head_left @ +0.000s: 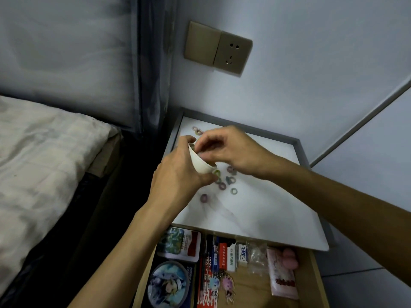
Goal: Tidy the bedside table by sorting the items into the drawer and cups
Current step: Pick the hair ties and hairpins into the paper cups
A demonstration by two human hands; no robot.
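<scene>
My left hand (178,172) holds a small white cup (200,163) tilted above the white bedside table top (255,203). My right hand (229,150) has its fingertips pinched at the cup's mouth; what they hold is hidden. Several small coloured rings lie loose on the table: a green one (233,191), a purple one (203,198), a yellow-green one (216,172) under the cup, and a pair (197,130) at the far left corner. Below the table top, the wooden drawer (315,276) stands open.
The drawer holds a round tin (169,283), a card packet (180,243), pens, small boxes (241,254), keychain charms (226,285) and a pink pouch (282,274). A bed (44,163) lies to the left. A wall socket (231,53) is above the table.
</scene>
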